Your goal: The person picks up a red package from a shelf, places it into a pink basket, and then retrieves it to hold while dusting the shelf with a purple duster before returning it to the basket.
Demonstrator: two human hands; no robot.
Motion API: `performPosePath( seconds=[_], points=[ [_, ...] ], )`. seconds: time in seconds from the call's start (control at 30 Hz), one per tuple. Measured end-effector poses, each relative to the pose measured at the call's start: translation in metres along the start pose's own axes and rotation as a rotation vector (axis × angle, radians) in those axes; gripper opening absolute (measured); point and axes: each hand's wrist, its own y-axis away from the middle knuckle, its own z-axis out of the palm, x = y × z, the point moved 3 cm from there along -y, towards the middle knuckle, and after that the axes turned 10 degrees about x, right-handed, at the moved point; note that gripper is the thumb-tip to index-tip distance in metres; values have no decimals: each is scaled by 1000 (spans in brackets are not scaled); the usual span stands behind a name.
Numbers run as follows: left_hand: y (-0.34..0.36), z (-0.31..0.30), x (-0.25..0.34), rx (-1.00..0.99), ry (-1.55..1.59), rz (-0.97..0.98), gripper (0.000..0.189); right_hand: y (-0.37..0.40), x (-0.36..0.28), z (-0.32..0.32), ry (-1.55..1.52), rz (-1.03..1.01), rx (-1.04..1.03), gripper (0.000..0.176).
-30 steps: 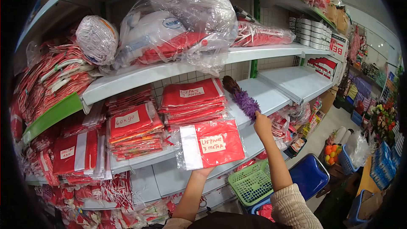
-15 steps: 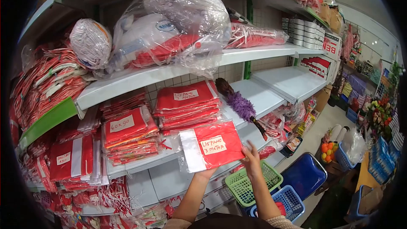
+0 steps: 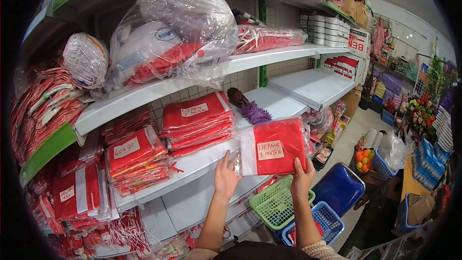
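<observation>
My right hand [image 3: 303, 175] grips the lower right corner of a clear plastic packet of folded red and white cloth [image 3: 286, 132], thumb in front. A paper label on it reads "LISPANG 3 METER". Beside the packet's lower left edge is my left hand [image 3: 227, 175], its fingers spread and holding nothing. Left of the packet, a stack of similar red cloth packets [image 3: 197, 127] with the same kind of label lies on the shelf. A purple feather duster [image 3: 255, 113] lies behind the held packet, which hides its handle.
A packet stack marked 60x90 [image 3: 137, 156] and more red and white packets [image 3: 77, 192] line the shelf's left. Green [image 3: 274, 204] and blue baskets [image 3: 332, 216] and a blue lid-like panel [image 3: 340, 190] stand below right. A big plastic bag [image 3: 168, 38] fills the upper shelf.
The packet has moved up and to the right in my right hand. My left hand has come off its underside and opened beside it. The view has turned slightly right.
</observation>
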Motion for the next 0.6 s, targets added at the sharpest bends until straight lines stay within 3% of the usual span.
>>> performPosePath(
  seconds=[0.1,0.13,0.2,0.23,0.27,0.3,0.37,0.4,0.6],
  points=[
    [6,8,-11,52,-357,94,71,16,-14,15,346,-329,-80,32],
    [5,5,-19,-4,-382,87,76,24,-14,21,416,-337,-161,30],
    [8,13,-34,-22,-231,108,78,46,-18,42,532,-465,-384,31],
    [12,15,-39,-29,-156,119,79,56,-11,47,536,-397,-500,33],
    [2,-17,-58,-100,-119,25,79,68,-15,55,608,-526,-579,36],
    [17,-9,-54,7,-131,-52,76,77,-12,63,625,-618,-673,39],
    [7,-36,-65,-512,259,-92,76,93,-8,71,679,-711,-768,46],
    [17,-18,-55,-544,404,-108,71,96,-9,73,728,-680,-800,45],
    [29,0,-33,-76,218,-25,67,97,-8,88,882,-609,-1094,49]
  ],
)
